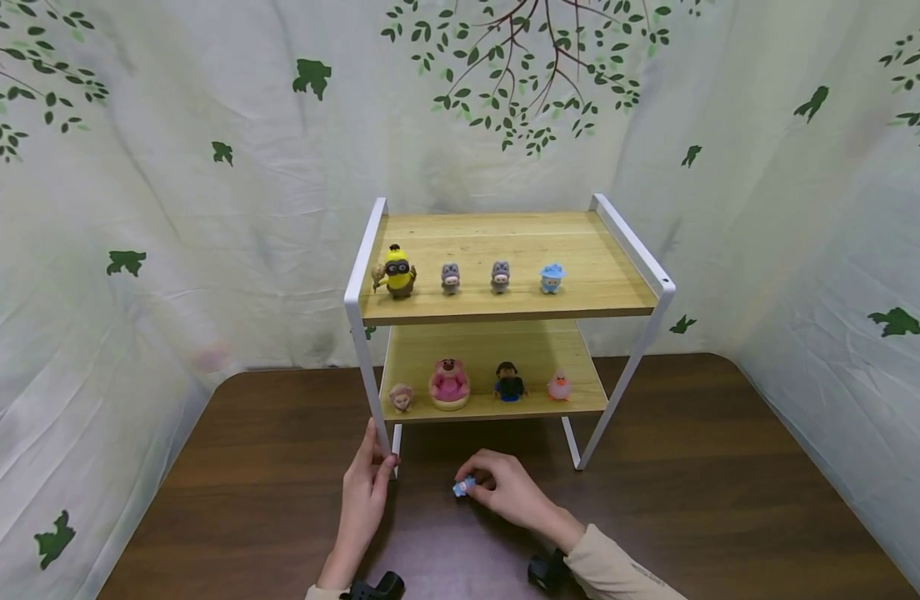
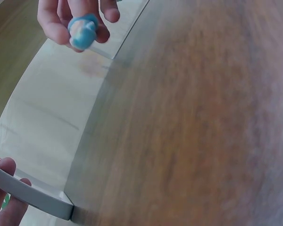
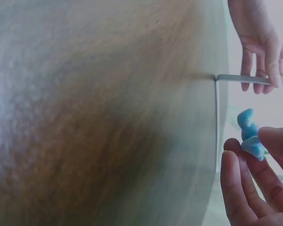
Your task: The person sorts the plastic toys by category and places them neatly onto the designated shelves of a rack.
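Note:
My right hand (image 1: 508, 490) pinches a small light-blue figurine (image 3: 251, 134) between thumb and fingertips, just above the table in front of the shelf. The figurine's front is too small to make out in the head view. My left hand (image 1: 364, 492) grips the white front-left leg (image 1: 370, 383) of a two-tier shelf, thumb on one side and fingers (image 2: 8, 165) on the other. On the shelf's upper board (image 1: 490, 237) stand a yellow minion figure (image 1: 397, 273), two grey figurines (image 1: 450, 279) and a blue-hatted figurine (image 1: 552, 279).
The lower board (image 1: 490, 342) bears a small pale-pink figure (image 1: 401, 397), a pink bear (image 1: 449, 385), a dark-haired figure (image 1: 509, 383) and a pink duck (image 1: 559, 386). The shelf stands on a brown wooden table (image 1: 692, 467). Behind hangs a leaf-patterned white cloth (image 1: 280, 217).

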Demonstrator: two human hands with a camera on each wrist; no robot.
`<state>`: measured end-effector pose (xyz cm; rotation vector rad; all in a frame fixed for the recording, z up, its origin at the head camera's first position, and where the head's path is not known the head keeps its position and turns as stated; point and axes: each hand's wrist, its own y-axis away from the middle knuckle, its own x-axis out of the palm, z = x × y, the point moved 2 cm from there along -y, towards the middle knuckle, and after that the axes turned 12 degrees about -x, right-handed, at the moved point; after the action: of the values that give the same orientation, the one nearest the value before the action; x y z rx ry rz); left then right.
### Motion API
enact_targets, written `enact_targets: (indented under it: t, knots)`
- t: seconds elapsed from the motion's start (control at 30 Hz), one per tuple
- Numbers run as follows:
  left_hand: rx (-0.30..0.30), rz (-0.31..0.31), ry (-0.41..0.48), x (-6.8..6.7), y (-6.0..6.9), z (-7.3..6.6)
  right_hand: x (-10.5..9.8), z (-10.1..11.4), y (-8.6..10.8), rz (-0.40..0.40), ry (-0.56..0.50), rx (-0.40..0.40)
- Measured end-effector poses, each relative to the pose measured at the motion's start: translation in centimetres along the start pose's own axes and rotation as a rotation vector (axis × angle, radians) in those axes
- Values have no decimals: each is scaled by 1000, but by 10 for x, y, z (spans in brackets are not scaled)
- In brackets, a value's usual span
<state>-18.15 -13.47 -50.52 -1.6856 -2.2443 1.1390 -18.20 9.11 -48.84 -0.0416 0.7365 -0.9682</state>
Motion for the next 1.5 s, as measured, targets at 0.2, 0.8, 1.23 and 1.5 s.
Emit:
enact_targets:
  t: [0.2, 0.8, 1.23, 1.5]
  knots:
    - [-13, 2, -12, 0, 1, 0, -4, 4, 3, -11, -15, -22]
    - [-17, 7, 4, -10, -5, -35, -16, 12, 11, -74, -39, -58]
    - [-28, 16, 10, -10, -6, -34, -30, 25, 13, -145, -36, -145]
    - [-17, 12, 18, -9, -6, -33, -44, 40, 12, -198, 25, -293]
